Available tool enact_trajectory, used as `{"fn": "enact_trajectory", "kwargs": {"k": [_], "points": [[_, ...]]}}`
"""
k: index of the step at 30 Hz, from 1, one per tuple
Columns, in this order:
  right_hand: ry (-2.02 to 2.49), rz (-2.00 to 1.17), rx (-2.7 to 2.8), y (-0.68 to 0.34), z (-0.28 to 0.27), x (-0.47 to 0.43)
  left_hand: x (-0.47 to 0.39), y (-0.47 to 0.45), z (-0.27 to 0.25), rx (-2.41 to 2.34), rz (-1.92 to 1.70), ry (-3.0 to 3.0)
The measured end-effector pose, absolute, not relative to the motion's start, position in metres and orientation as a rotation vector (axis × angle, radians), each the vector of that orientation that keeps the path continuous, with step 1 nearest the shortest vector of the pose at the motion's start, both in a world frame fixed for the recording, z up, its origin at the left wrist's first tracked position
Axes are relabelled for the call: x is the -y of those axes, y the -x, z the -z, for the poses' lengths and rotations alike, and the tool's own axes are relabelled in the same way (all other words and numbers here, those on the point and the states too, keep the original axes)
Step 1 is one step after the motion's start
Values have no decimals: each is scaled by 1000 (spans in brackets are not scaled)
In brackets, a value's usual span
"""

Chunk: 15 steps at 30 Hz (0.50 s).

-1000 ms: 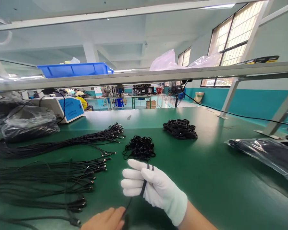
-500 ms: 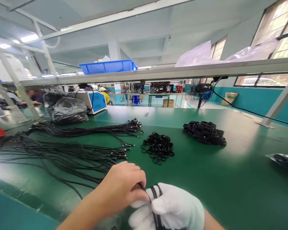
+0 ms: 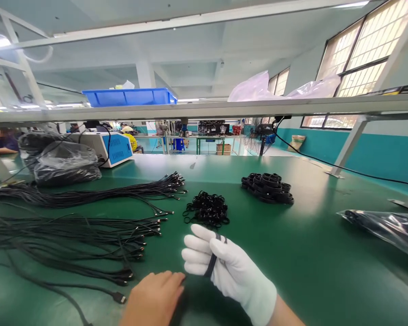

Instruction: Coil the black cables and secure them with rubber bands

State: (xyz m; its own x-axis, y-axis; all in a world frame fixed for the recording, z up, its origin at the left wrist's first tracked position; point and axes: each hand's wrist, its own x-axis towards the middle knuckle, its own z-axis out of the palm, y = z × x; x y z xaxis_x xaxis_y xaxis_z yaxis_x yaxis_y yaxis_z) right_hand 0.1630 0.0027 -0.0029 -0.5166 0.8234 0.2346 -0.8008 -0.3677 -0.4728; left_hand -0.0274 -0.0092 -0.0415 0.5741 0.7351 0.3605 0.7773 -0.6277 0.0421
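My right hand (image 3: 231, 267), in a white glove, is turned palm up with its thumb pressed over a black cable (image 3: 210, 266) folded across the fingers. Narrow black bands (image 3: 221, 237) cross its index finger. Lower down and to the left is my bare left hand (image 3: 156, 292), its fingers curled and its thumb hidden. A dark shape lies under that hand, too blurred to name. Just beyond the glove is a pile of small black rings (image 3: 207, 208). Black cables with metal-ended plugs (image 3: 122, 237) fan out left of my hands.
A second cable bundle (image 3: 98, 194) lies farther back. Coiled black cables (image 3: 267, 188) are stacked at right, near a clear plastic bag (image 3: 381, 231). A blue-and-white machine (image 3: 117, 147) and a plastic-wrapped bundle (image 3: 66, 158) stand back left. An overhead shelf (image 3: 204, 108) carries a blue tray (image 3: 129, 96).
My left hand has come away from the gloved hand, moving down and left. The right hand has opened its fingers out more, with the cable still under its thumb. The view has swung right.
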Motion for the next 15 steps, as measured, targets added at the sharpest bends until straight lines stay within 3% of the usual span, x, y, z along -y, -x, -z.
{"fn": "enact_trajectory", "kwargs": {"k": [7, 11, 15], "points": [[577, -1981, 762, -155, 23, 4, 28, 2, 7, 1128, 401, 2649], [332, -2351, 942, -149, 35, 13, 12, 19, -33, 1442, 349, 2963], [140, -2556, 927, -143, 44, 22, 0, 30, -35, 1898, 621, 3372]]}}
